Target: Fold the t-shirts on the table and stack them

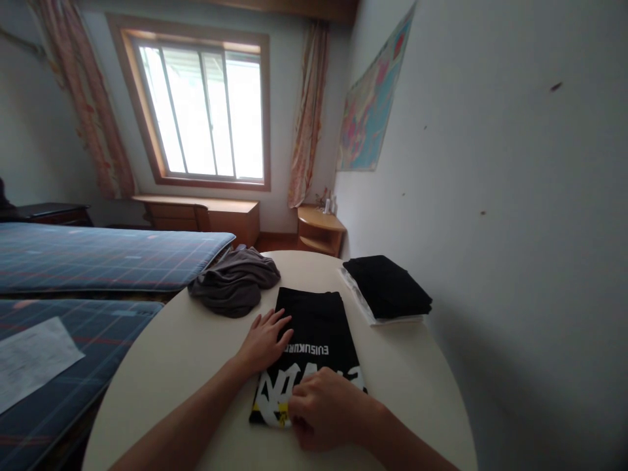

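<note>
Right hand [328, 409] nearest, over the near end of a folded black garment [314, 320]; fingers curled under, knuckles up. Cannot tell whether cloth is pinched in it, as the fingertips are hidden. Garment extends from beneath this hand to well beyond it, lying flat; large white lettering shows around the knuckles, a yellow patch just left of them. Left hand [265, 340] farther forward, fingers loosely spread, palm down, grasping nothing visible; fingertips on or just over the garment's left edge, most of the cloth lying to this hand's right. Round pale table [206, 392] beneath both hands. Left of the left hand, well apart: white paper [36, 356] on a plaid mattress [53, 418]. Ahead and right of the right hand: stack of black cloth [385, 284] on a white layer [360, 304]. Beyond the left hand, slightly left: crumpled grey-brown cloth [233, 281]. Farthest ahead of both hands: window [201, 111].
</note>
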Demonstrator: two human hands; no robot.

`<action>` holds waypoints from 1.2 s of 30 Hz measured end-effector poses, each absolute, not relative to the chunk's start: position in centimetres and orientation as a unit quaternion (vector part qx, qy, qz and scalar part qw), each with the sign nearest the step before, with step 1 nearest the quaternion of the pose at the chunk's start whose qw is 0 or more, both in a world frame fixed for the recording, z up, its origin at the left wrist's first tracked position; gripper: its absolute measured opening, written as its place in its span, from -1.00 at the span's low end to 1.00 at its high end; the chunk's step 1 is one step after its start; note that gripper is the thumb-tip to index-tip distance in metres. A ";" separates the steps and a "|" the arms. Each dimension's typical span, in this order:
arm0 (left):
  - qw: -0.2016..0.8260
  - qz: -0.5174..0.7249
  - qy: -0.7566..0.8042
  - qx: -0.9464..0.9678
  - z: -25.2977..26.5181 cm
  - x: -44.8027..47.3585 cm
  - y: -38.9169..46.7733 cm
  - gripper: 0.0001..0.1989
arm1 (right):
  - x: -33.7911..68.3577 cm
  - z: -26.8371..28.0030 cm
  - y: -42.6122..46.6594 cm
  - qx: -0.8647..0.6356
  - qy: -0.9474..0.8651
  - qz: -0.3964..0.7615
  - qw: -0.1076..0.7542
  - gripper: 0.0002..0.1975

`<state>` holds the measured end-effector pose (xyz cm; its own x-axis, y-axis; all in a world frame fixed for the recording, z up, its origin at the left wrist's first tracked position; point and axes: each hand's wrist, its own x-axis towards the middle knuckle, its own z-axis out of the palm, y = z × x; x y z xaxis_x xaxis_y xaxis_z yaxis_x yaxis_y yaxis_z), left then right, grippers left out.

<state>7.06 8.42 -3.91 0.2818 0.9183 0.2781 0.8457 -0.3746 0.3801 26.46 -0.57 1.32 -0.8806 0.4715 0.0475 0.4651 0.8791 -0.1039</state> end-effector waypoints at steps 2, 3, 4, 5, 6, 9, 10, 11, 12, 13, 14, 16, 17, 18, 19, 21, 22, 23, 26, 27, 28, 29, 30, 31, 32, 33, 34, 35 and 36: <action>0.065 0.251 0.551 0.794 -3.4 7.0 8.3 -0.60 | 26.4 1.4 -0.9 -0.217 -0.969 0.108 0.036 -0.90; 0.057 0.263 0.546 0.793 -3.2 6.9 8.2 -0.62 | 26.3 1.3 -1.1 -0.192 -0.969 0.149 0.035 -0.91; 0.053 0.273 0.539 0.795 -3.0 6.9 8.1 -0.62 | 26.2 1.2 -1.4 -0.162 -0.968 0.188 0.031 -0.92; 0.051 0.278 0.530 0.799 -2.9 6.9 8.0 -0.62 | 26.0 1.1 -1.7 -0.131 -0.966 0.222 0.023 -0.91; 0.053 0.278 0.522 0.805 -2.9 6.9 7.9 -0.62 | 25.8 1.0 -2.0 -0.104 -0.963 0.249 0.013 -0.89; 0.068 0.252 0.512 0.819 -3.5 6.8 8.0 -0.57 | 25.0 0.8 -2.2 -0.062 -0.959 0.278 0.004 -0.85; 0.073 0.240 0.515 0.819 -3.8 6.7 8.1 -0.56 | 24.9 0.9 -2.0 -0.072 -0.959 0.273 0.025 -0.88; 0.078 0.230 0.522 0.818 -4.1 6.6 8.3 -0.54 | 24.9 0.9 -1.5 -0.096 -0.959 0.261 0.059 -0.88; 0.081 0.221 0.529 0.815 -4.4 6.5 8.5 -0.53 | 25.1 0.9 -0.9 -0.134 -0.956 0.242 0.100 -0.83; 0.084 0.213 0.535 0.813 -4.7 6.4 8.6 -0.53 | 25.5 1.0 0.0 -0.180 -0.949 0.219 0.138 -0.73; 0.085 0.206 0.539 0.812 -4.9 6.4 8.8 -0.53 | 26.1 0.9 0.9 -0.232 -0.938 0.196 0.167 -0.63; 0.084 0.196 0.545 0.811 -5.1 6.3 9.1 -0.52 | 27.6 0.4 3.1 -0.333 -0.913 0.163 0.169 -0.46; 0.082 0.195 0.546 0.811 -5.2 6.3 9.2 -0.51 | 28.5 0.1 4.2 -0.384 -0.898 0.157 0.148 -0.41; 0.078 0.197 0.547 0.810 -5.1 6.3 9.2 -0.51 | 29.4 -0.4 5.2 -0.432 -0.879 0.156 0.127 -0.39; 0.074 0.203 0.549 0.807 -5.1 6.2 9.2 -0.51 | 30.1 -0.9 6.0 -0.471 -0.861 0.155 0.111 -0.37; 0.065 0.217 0.552 0.803 -4.8 6.1 9.3 -0.53 | 31.4 -1.8 7.4 -0.526 -0.830 0.157 0.097 -0.34; 0.062 0.223 0.553 0.801 -4.6 5.9 9.3 -0.54 | 31.9 -2.2 7.9 -0.539 -0.821 0.162 0.097 -0.34; 0.061 0.228 0.554 0.799 -4.4 5.7 9.4 -0.54 | 32.3 -2.4 8.3 -0.546 -0.815 0.167 0.101 -0.35; 0.061 0.238 0.558 0.793 -4.0 4.8 9.7 -0.51 | 33.1 -2.9 8.9 -0.551 -0.810 0.160 0.124 -0.38; 0.061 0.241 0.559 0.791 -3.9 4.4 9.9 -0.49 | 33.3 -3.0 9.0 -0.554 -0.808 0.149 0.134 -0.39; 0.062 0.241 0.560 0.790 -3.9 4.1 10.1 -0.47 | 33.5 -3.0 9.1 -0.559 -0.805 0.136 0.144 -0.40; 0.066 0.240 0.562 0.789 -3.9 3.8 10.3 -0.44 | 33.6 -3.1 9.2 -0.564 -0.802 0.125 0.154 -0.41; 0.073 0.238 0.563 0.788 -3.8 3.4 10.5 -0.43 | 33.7 -3.1 9.3 -0.569 -0.797 0.117 0.163 -0.44; 0.084 0.235 0.564 0.787 -3.8 3.2 10.7 -0.41 | 33.8 -3.2 9.4 -0.575 -0.792 0.111 0.171 -0.46; 0.098 0.233 0.564 0.786 -3.7 2.9 10.8 -0.39 | 33.9 -3.2 9.5 -0.580 -0.788 0.109 0.177 -0.50; 0.113 0.232 0.563 0.785 -3.7 2.7 10.9 -0.38 | 34.0 -3.3 9.6 -0.583 -0.785 0.108 0.182 -0.54; 0.127 0.232 0.560 0.785 -3.6 2.6 11.0 -0.37 | 34.1 -3.3 9.8 -0.585 -0.782 0.107 0.186 -0.58; 0.139 0.233 0.558 0.784 -3.5 2.5 11.1 -0.36 | 34.2 -3.3 10.0 -0.588 -0.780 0.107 0.189 -0.62; 0.147 0.233 0.559 0.782 -3.4 2.4 11.1 -0.37 | 34.3 -3.3 10.1 -0.591 -0.777 0.107 0.191 -0.66</action>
